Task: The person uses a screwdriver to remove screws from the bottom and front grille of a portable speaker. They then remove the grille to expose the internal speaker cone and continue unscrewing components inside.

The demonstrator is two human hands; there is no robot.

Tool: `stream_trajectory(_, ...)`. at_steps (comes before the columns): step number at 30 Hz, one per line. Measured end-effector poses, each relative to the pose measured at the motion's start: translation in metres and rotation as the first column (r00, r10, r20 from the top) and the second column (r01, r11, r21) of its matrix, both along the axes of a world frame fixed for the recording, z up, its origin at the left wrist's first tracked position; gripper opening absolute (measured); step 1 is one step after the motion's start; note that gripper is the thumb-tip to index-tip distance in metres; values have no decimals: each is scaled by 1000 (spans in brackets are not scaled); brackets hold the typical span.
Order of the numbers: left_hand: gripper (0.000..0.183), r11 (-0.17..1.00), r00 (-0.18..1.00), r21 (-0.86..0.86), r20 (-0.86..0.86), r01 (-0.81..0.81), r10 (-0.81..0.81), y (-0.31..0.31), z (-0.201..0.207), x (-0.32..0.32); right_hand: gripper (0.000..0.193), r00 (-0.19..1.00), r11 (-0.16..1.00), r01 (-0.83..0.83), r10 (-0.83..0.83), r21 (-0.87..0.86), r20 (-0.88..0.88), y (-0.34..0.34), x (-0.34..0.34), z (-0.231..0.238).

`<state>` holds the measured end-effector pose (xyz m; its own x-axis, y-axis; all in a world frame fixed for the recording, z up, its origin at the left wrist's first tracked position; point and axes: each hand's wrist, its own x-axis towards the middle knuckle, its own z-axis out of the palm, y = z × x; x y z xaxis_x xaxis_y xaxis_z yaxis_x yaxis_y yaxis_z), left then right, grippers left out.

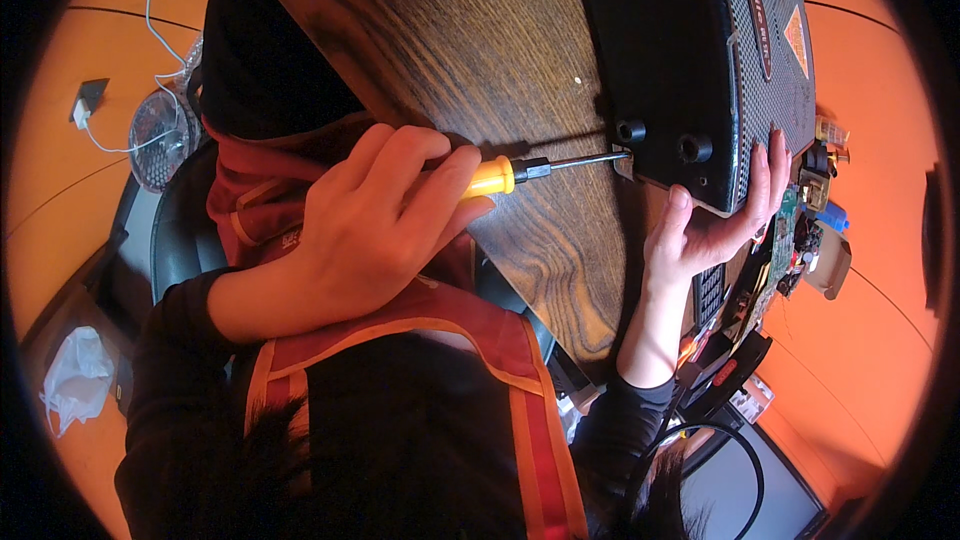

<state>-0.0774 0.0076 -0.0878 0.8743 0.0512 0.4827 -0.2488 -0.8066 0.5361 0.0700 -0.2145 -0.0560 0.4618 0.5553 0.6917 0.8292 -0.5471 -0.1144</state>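
My left hand [365, 205] is closed around the yellow handle of a screwdriver [490, 178], its metal shaft running to the right. The shaft's tip meets the lower corner of a black box-shaped speaker [650, 50] with a grey mesh grille, beside a small light-coloured piece at that corner. Whether the tip sits in a screw cannot be made out. Two round black feet stick out of the speaker's side near the tip. My right hand [715, 230] grips the speaker's lower end, thumb on the near edge and fingers over the mesh.
The speaker rests by a dark wood-grain table [480, 40]. Beyond my right hand lie a green circuit board [785, 230], a blue-capped item [832, 216], a keyboard [708, 295] and a black cable [755, 460]. A white plastic bag [78, 375] lies at the far left.
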Motion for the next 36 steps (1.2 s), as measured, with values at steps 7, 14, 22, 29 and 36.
stream_trajectory(7, 35, 1000, 1000, 25, 0, 0, 0, 0, -1, -2, 69, 1000, 1000, -9, 9, -1, 3, 0, 0, 0)
stream_trajectory(14, 36, 999, 1000, 30, 3, 20, -20, 1, -1, -1, 69, 1000, 1000, -5, 5, 2, -3, -1, 0, 1)
stream_trajectory(22, 36, 1000, 1000, 20, -6, 17, -17, 0, 0, -1, 70, 1000, 1000, 5, -5, 3, -10, -1, -1, 1)
stream_trajectory(29, 36, 1000, 1000, 27, -16, 4, -3, 1, 1, -1, 70, 1000, 1000, -6, 6, 4, -14, -1, 0, 1)
stream_trajectory(36, 35, 1000, 1000, 22, -9, 9, -9, 1, 1, 0, 70, 1000, 1000, -5, 5, 7, -3, -1, 0, 0)
